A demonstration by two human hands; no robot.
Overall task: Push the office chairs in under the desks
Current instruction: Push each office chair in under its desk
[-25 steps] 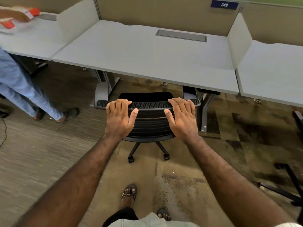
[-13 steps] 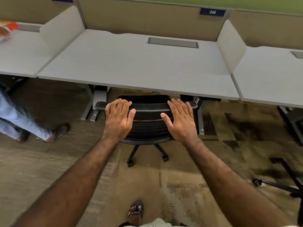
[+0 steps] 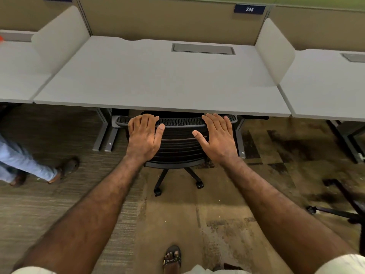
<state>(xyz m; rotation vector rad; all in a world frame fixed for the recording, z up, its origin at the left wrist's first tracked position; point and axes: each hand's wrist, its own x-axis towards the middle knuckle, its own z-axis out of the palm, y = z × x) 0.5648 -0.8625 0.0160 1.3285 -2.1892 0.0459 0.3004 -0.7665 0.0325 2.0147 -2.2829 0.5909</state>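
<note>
A black mesh-backed office chair [image 3: 178, 144] stands at the front edge of the grey desk [image 3: 158, 84] marked 248. Its seat is hidden under the desktop; the backrest top sits just at the desk's front edge. My left hand [image 3: 144, 134] lies flat on the left part of the backrest top, fingers curled over the rim. My right hand [image 3: 217, 135] rests on the right part, fingers over the rim and thumb spread. The chair's castors and two base legs show below the backrest.
Grey desks adjoin on the left [image 3: 17, 76] and right [image 3: 325, 86], split by white dividers. Another person's legs [image 3: 29, 165] stand on the carpet at left. The base of another chair [image 3: 339, 202] sits at the right edge. My sandalled foot [image 3: 172, 258] is below.
The chair has rolled forward under the desk with both hands on its backrest; its seat is now hidden. I have stepped closer to the desk. The person at left has shifted further left.
</note>
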